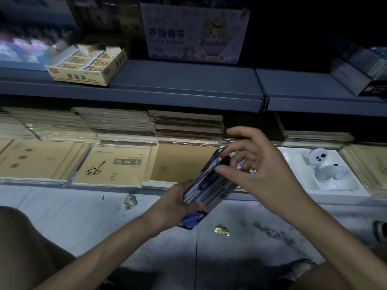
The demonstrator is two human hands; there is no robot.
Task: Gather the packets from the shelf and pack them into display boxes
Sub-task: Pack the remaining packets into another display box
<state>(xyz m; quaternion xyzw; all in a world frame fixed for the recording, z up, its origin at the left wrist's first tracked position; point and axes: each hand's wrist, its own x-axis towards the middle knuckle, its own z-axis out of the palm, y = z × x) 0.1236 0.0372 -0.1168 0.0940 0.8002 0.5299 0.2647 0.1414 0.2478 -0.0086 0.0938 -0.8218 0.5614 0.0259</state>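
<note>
A stack of blue and white packets [206, 189] is held tilted in front of the low shelf, above the floor. My left hand [178, 204] grips the stack's lower end from underneath. At the stack's upper end my right hand [257, 164] has its thumb on the near edge and its fingers curled over the top. A purple display box [194, 32] printed "Finger Bandage" stands on the upper shelf [188, 80]. To its left sits an open yellow display box [88, 63] filled with small packs.
The low shelf holds brown exercise books [117, 164] in flat stacks and a white tray [326, 174] with white devices at the right. A dark box [360, 68] sits on the upper shelf's right. Scraps of foil [221, 229] lie on the grey floor.
</note>
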